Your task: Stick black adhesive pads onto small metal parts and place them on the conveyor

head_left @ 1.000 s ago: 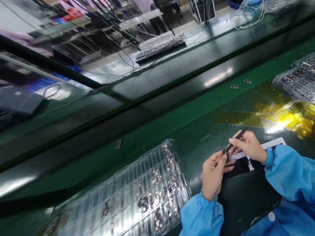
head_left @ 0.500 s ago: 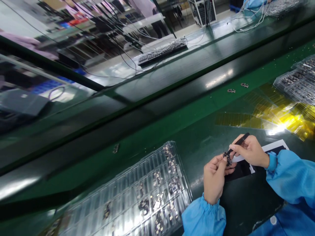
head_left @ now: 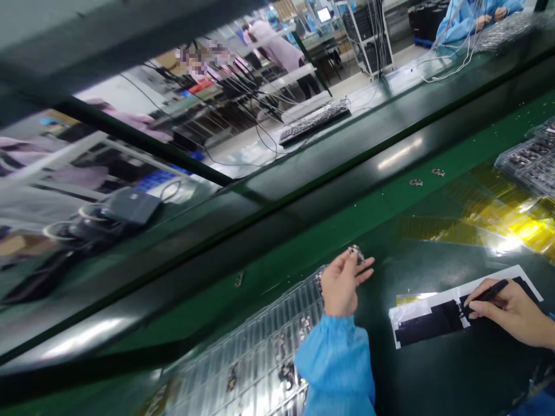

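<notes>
My left hand (head_left: 340, 286) pinches a small circuit board (head_left: 356, 253) between thumb and index finger, with the other fingers spread. It is raised over the near edge of the green strip, by the corner of a clear plastic tray (head_left: 255, 341). My right hand (head_left: 514, 309) is closed round a slim black pen-shaped tool (head_left: 493, 290); I cannot tell its exact kind. Its fingertips are at a white backing sheet (head_left: 411, 303) that carries black pieces (head_left: 429, 325) and a small white-edged gap between them. The tool's tip is hidden by the fingers.
Two small boards (head_left: 416, 182) lie on the green strip (head_left: 377, 202), and another board (head_left: 239, 279) lies farther left. Yellow film strips (head_left: 511, 214) and a stacked tray of boards (head_left: 531, 153) are at right. A dark raised ledge (head_left: 303, 202) runs behind; people work beyond it.
My left hand has moved left and away from me with the circuit board. My right hand has parted from it, moving right and down to the white sheet. The view has shifted.
</notes>
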`<state>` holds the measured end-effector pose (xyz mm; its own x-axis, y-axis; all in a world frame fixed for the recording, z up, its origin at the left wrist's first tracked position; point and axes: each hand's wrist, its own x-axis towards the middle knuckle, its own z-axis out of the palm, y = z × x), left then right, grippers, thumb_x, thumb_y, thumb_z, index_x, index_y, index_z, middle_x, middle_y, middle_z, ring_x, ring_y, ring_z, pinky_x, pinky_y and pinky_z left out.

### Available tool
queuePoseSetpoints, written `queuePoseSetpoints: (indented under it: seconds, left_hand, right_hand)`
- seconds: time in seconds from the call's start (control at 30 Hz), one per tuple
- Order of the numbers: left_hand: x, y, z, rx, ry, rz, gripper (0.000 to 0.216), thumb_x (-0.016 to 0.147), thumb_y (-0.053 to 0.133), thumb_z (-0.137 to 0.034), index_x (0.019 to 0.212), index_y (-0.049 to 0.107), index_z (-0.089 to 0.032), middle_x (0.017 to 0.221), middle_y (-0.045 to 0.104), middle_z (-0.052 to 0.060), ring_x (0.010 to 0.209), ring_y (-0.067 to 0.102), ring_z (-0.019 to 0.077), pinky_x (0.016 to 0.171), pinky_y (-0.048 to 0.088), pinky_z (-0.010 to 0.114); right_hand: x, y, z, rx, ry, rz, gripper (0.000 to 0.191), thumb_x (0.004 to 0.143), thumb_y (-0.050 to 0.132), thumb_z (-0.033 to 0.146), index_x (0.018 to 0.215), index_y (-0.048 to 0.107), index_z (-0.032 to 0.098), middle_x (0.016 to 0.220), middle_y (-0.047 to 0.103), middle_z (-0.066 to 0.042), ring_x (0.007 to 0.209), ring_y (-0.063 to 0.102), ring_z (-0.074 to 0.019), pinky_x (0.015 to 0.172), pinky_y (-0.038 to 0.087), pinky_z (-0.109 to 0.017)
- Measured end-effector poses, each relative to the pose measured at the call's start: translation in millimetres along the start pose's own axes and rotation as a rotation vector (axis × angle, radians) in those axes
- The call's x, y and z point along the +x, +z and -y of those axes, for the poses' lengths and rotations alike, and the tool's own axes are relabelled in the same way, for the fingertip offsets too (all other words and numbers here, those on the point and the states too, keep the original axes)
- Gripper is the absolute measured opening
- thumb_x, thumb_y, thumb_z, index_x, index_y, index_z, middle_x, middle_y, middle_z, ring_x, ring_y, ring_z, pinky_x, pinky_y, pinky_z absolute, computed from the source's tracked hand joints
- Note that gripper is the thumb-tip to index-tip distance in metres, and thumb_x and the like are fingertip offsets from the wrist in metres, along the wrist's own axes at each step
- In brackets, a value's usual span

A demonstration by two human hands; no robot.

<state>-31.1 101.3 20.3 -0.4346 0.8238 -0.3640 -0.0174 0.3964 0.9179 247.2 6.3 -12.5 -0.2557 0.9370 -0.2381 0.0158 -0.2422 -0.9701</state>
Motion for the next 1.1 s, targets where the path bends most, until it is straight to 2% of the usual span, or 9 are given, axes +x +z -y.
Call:
queuePoseSetpoints:
  seconds: [0.13,0.27,0.37,0.5,0.57,0.67,0.83,0.97,1.1]
  left_hand:
    - [57.9,-3.0,-20.4,0.192,0.065,-0.133,0.011,0.081,0.053,-0.02,0.084,0.057,-0.01,0.07,0.06,0.002,0.058,0.064,0.0123,0.051,0.049,0.022]
    - [66.3,-7.5,-36.2,0.435,0.2,-0.143,0.015,0.076,0.062,-0.022,0.082,0.058,-0.01,0.083,0.063,0.006,0.074,0.061,0.0156,0.064,0.049,0.028]
    - [33.6,-10.5,-35.7,0.574,0.326,-0.056,0.016,0.068,0.069,-0.022,0.078,0.063,-0.011,0.09,0.064,0.01,0.096,0.057,0.0252,0.081,0.045,0.034]
    - [-49.8,-6.7,3.5,0.693,0.447,0.262,0.004,0.065,0.07,-0.023,0.069,0.069,-0.021,0.08,0.068,0.007,0.084,0.061,0.0244,0.082,0.045,0.034]
    - [-89.9,-4.1,31.2,0.825,0.686,0.528,0.014,0.075,0.062,-0.022,0.085,0.071,-0.026,0.09,0.069,0.008,0.088,0.061,0.0259,0.082,0.045,0.038]
    - [-126.3,-5.8,65.7,0.898,0.867,0.601,0.04,0.079,0.058,-0.023,0.119,0.058,-0.027,0.125,0.057,0.009,0.119,0.045,0.0334,0.1,0.03,0.051]
    - [-128.8,-22.8,85.2,0.836,0.942,0.639,0.055,0.079,0.059,-0.022,0.132,0.043,-0.028,0.126,0.056,0.008,0.121,0.044,0.0315,0.105,0.023,0.052]
    - [-97.6,-15.7,56.4,0.935,0.857,0.546,0.035,0.082,0.049,-0.015,0.115,0.06,-0.023,0.12,0.059,0.01,0.113,0.051,0.0277,0.097,0.037,0.044]
    - [-66.2,10.6,19.0,1.173,0.623,0.669,0.031,0.07,0.065,-0.025,0.101,0.062,-0.018,0.107,0.061,0.009,0.1,0.054,0.0254,0.086,0.043,0.037]
  right_hand:
    - [3.0,-10.9,-2.5,0.0,-0.002,-0.044,0.02,0.076,0.065,0.035,0.08,0.064,0.016,0.075,0.067,-0.006,0.067,0.068,-0.0193,0.063,0.058,-0.029]
    - [7.4,-16.7,2.5,-0.015,-0.006,-0.025,0.02,0.076,0.065,0.035,0.079,0.064,0.016,0.069,0.067,-0.004,0.064,0.067,-0.018,0.061,0.058,-0.028]
    - [5.4,-19.9,11.5,-0.022,0.014,-0.018,0.02,0.075,0.065,0.035,0.079,0.065,0.015,0.068,0.067,-0.004,0.064,0.068,-0.0183,0.059,0.058,-0.028]
    - [6.4,-16.1,34.1,-0.016,-0.023,-0.026,0.018,0.073,0.067,0.033,0.078,0.066,0.015,0.071,0.069,-0.007,0.062,0.068,-0.0194,0.056,0.056,-0.028]
    - [11.3,-8.4,41.5,0.008,-0.031,0.009,0.018,0.073,0.067,0.033,0.077,0.065,0.016,0.07,0.069,-0.006,0.061,0.068,-0.0195,0.054,0.056,-0.027]
    - [19.3,4.5,38.3,0.059,-0.006,0.056,0.019,0.072,0.068,0.034,0.076,0.062,0.016,0.064,0.068,-0.005,0.058,0.067,-0.0179,0.052,0.054,-0.026]
    - [16.4,3.3,17.2,0.075,0.083,0.16,0.022,0.073,0.067,0.034,0.077,0.059,0.015,0.06,0.066,-0.003,0.055,0.065,-0.0147,0.054,0.053,-0.024]
    - [4.1,-9.1,9.6,0.074,0.155,0.367,0.023,0.073,0.068,0.034,0.076,0.059,0.013,0.064,0.066,-0.003,0.057,0.066,-0.0141,0.055,0.054,-0.024]
    - [-4.8,-16.0,11.4,0.097,0.155,0.41,0.025,0.072,0.069,0.034,0.076,0.058,0.012,0.064,0.065,-0.003,0.058,0.066,-0.0141,0.056,0.054,-0.023]
